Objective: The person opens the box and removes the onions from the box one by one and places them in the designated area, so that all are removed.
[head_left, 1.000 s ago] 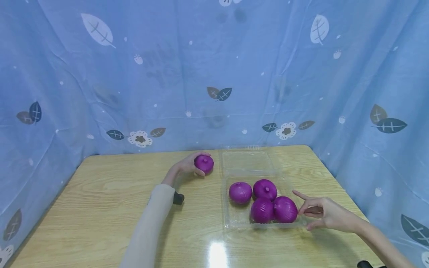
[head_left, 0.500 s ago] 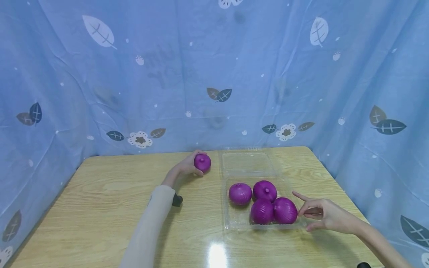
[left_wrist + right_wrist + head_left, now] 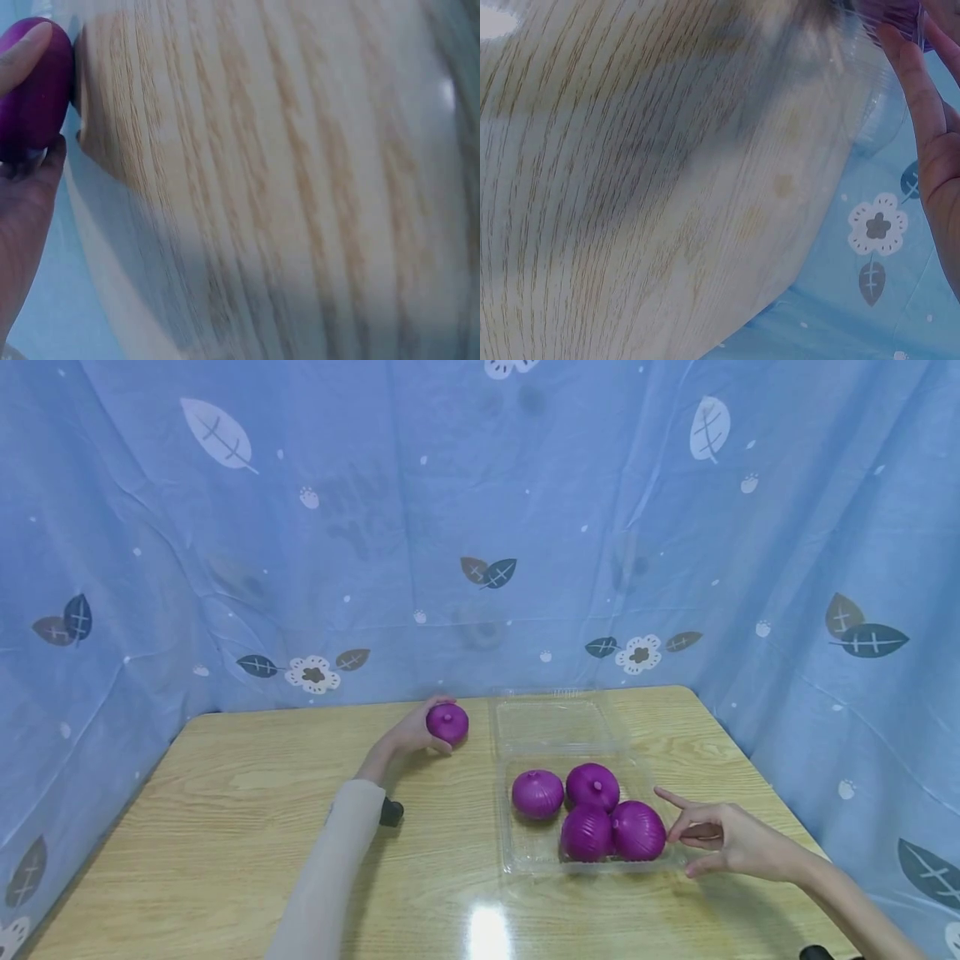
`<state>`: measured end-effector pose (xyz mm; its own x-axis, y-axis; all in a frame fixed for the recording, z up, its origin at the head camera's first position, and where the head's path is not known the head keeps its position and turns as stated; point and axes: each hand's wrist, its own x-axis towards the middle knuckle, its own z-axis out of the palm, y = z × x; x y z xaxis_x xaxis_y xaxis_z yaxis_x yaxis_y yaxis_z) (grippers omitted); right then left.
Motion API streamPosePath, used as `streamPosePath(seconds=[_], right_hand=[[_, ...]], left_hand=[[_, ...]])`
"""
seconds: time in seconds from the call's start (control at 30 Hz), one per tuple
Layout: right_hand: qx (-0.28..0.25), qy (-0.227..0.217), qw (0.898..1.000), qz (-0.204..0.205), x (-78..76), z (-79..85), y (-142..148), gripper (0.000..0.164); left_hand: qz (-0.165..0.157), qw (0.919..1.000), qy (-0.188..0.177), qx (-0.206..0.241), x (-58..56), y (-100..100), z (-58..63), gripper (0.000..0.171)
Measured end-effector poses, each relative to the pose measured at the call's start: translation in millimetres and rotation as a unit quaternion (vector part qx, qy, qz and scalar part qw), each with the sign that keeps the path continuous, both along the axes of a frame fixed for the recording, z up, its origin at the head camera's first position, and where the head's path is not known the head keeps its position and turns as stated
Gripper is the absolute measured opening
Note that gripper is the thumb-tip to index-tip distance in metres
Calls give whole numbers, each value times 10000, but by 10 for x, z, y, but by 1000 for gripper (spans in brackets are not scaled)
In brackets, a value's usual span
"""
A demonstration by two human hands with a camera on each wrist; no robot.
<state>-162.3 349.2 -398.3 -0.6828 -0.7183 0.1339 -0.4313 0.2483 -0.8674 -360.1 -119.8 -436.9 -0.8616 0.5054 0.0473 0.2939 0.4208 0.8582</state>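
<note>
My left hand [image 3: 415, 731] grips a purple onion [image 3: 447, 724] near the table's far edge, its thumb lying along the near side. In the left wrist view the same onion [image 3: 34, 86] shows between thumb and fingers. A clear plastic clamshell container [image 3: 506, 827] sits right of centre, its lid [image 3: 555, 722] folded back flat behind it. Several more purple onions [image 3: 537, 793] lie inside, grouped toward the right. My right hand [image 3: 731, 842] is at the container's right wall, fingertips touching it beside the nearest onion [image 3: 639, 831]. In the right wrist view a fingertip rests against the clear plastic [image 3: 870, 82].
All of this stands on a wood-grain table [image 3: 247, 827]. A blue patterned curtain [image 3: 412, 527] hangs close behind the far edge and along both sides. A bright light reflection [image 3: 488, 931] shows on the tabletop near the front.
My left hand has drifted slightly left with the onion, a little farther from the container. The right hand, the container and the onions in it have stayed put.
</note>
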Motion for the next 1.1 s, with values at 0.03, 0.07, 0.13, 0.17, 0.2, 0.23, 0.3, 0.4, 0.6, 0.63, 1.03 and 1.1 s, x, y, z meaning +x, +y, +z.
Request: streamPosePath(seconds=[0.03, 0.07, 0.13, 0.17, 0.2, 0.23, 0.3, 0.4, 0.6, 0.63, 1.03, 1.1], right_hand=[[1, -7, 10000, -5, 0, -2, 1, 28], [-5, -15, 10000, -2, 0, -3, 2, 28], [7, 11, 10000, -3, -2, -4, 2, 29], [2, 3, 10000, 8, -3, -3, 1, 29], [-4, -4, 10000, 18, -5, -2, 1, 29], [-5, 7, 10000, 23, -7, -1, 0, 29], [7, 28, 10000, 21, -10, 2, -1, 29], [21, 41, 10000, 8, -10, 5, -2, 29], [34, 60, 10000, -4, -6, 0, 2, 29], [29, 65, 10000, -3, -7, -1, 1, 30], [-85, -26, 9999, 88, -5, 2, 9, 31], [-89, -36, 9999, 81, -2, 3, 10, 30]], left_hand=[[29, 10000, -15, -18, -4, -1, -5, 93], [77, 9999, -61, -20, -2, -3, -5, 93], [94, 9999, -78, 9, -4, -13, -13, 94], [75, 9999, -71, 29, -1, -21, -14, 94], [62, 9999, -85, 84, 1, -30, -13, 94], [42, 9998, -100, 146, 3, -41, -13, 93], [-21, 9993, -160, 344, 5, -63, -9, 91], [-118, 9963, -361, 777, -5, -104, -17, 88], [-239, 9878, -757, 1337, 6, -227, 1, 85], [-240, 9878, -724, 1354, 14, -255, 12, 84], [104, 9940, -324, 1040, 158, -543, 37, 66], [128, 9941, -275, 1042, 180, -565, 42, 63]])
